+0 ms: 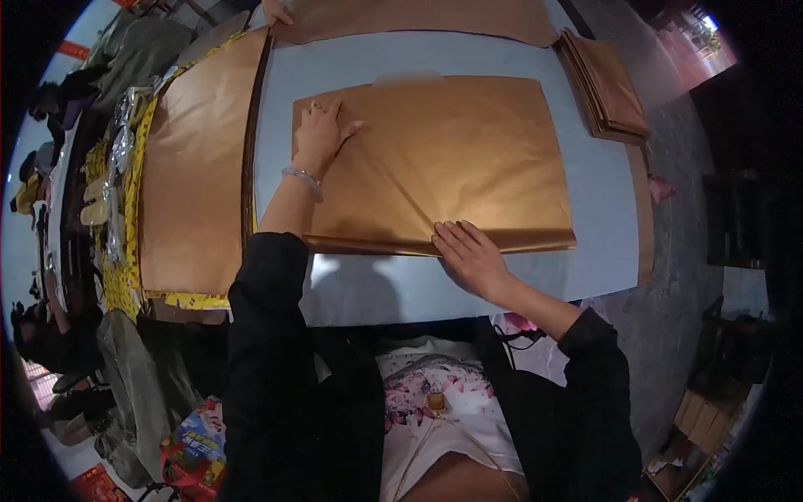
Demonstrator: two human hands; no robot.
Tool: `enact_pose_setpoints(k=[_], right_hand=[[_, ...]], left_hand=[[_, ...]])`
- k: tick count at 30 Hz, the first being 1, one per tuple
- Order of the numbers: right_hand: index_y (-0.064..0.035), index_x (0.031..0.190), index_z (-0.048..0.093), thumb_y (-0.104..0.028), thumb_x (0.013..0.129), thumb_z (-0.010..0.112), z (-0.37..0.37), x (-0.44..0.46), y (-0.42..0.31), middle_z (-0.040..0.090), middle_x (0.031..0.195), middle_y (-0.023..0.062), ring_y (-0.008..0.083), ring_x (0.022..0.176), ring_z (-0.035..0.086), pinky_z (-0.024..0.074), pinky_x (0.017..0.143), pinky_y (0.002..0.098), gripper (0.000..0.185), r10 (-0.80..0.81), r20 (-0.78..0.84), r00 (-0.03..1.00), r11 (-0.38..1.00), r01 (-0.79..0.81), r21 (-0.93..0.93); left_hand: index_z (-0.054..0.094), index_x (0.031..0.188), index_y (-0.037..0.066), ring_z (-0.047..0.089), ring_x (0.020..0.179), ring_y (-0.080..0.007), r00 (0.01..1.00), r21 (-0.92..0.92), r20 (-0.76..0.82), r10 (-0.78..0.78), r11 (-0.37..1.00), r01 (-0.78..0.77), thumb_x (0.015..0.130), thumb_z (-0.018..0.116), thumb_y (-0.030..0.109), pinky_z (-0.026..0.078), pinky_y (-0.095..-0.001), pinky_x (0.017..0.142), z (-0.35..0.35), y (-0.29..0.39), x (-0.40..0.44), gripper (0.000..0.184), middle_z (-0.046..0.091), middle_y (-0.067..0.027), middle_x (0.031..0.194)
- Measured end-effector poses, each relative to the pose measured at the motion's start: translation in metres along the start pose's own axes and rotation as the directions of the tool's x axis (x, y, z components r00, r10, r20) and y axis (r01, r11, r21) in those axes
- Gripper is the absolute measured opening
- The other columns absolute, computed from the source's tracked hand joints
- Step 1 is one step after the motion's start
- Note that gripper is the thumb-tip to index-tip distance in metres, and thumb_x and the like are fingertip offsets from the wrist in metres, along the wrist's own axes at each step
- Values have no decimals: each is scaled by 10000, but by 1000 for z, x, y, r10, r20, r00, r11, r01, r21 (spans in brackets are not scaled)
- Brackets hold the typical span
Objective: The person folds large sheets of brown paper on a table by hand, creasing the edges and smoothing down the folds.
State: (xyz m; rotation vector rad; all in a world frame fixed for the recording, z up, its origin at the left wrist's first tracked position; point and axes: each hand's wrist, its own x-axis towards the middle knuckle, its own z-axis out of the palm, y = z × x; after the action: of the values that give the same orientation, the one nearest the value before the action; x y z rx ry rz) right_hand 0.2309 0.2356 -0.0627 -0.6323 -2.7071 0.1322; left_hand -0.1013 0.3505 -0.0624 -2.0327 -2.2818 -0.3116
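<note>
A glossy copper-brown paper sheet (468, 151) lies on a pale blue-grey table surface (602, 217) in front of me. Its near edge is turned over into a narrow folded strip (535, 240). My left hand (320, 136) rests on the sheet's upper left part, fingers spread and thumb out. A slanting crease runs from near it toward my right hand (468, 251), which lies flat across the folded strip with fingers stretched out. Neither hand has anything gripped.
A stack of large brown sheets (196, 176) lies at the left over yellow patterned material (125, 284). Folded brown pieces (606, 84) are piled at the far right. Across the table another person's hand (276, 12) touches another brown sheet (410, 21).
</note>
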Motion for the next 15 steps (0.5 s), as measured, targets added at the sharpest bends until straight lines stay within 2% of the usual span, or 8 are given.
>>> enact_pose_setpoints(k=[2,4,5,7,9,10,13,15], right_hand=[[-10,1101,534,-120,725,592,-3,-20,-10,534,1185,135,253,1106,504,346,981,391,396,6,39,999,1000,-7,13],[15,1134,516,-120,763,558,-10,-37,-24,503,1215,166,271,1139,472,307,1010,398,397,37,124,992,996,-47,79],[11,1153,509,-129,762,557,-18,-48,-28,481,1242,164,268,1167,446,286,1021,401,418,-9,156,988,999,2,42],[10,1163,502,-131,760,559,-26,-64,-39,470,1255,162,266,1177,436,281,1024,402,430,-3,187,982,998,-8,61],[-1,1191,481,-128,753,566,-27,-79,-49,442,1288,148,255,1199,414,270,1028,401,464,16,221,975,998,-29,56],[-1,1191,481,-128,753,566,-28,-84,-54,442,1288,148,255,1199,414,270,1028,401,464,-8,218,976,998,-7,68],[-28,1203,477,-182,781,579,-27,-89,-59,441,1295,121,241,1202,409,264,1026,408,461,77,241,968,997,-80,6],[-36,1203,476,-178,770,599,-32,-84,-64,439,1298,115,238,1205,408,265,1027,408,472,101,246,964,992,-116,49]], left_hand=[[460,1234,119,442,1113,-377,999,15,28,-30,999,29,744,554,582,493,-449,771,-5,11,-21,681,492,-214,1170],[464,1227,113,444,1109,-379,997,30,52,-62,998,61,744,563,570,497,-443,762,-12,23,-45,672,506,-218,1147],[471,1214,110,455,1093,-380,999,35,20,-48,998,47,744,572,558,502,-436,741,-15,29,-60,657,504,-221,1142],[478,1201,107,465,1077,-380,999,45,-14,-50,998,51,743,581,545,507,-429,720,-19,39,-78,642,503,-224,1138],[481,1183,100,490,1033,-374,995,-13,32,-91,996,92,734,594,534,510,-427,680,-24,48,-93,634,500,-230,1130],[486,1165,98,506,999,-364,997,61,-75,-26,998,30,710,615,539,511,-420,656,-20,50,-100,646,492,-232,1137],[495,1144,96,508,995,-366,993,13,-107,-48,999,49,691,624,551,513,-416,665,-18,52,-104,655,493,-236,1136],[499,1135,96,502,1004,-366,993,15,-94,-78,997,79,688,627,553,514,-412,667,-20,55,-104,652,486,-237,1146]])
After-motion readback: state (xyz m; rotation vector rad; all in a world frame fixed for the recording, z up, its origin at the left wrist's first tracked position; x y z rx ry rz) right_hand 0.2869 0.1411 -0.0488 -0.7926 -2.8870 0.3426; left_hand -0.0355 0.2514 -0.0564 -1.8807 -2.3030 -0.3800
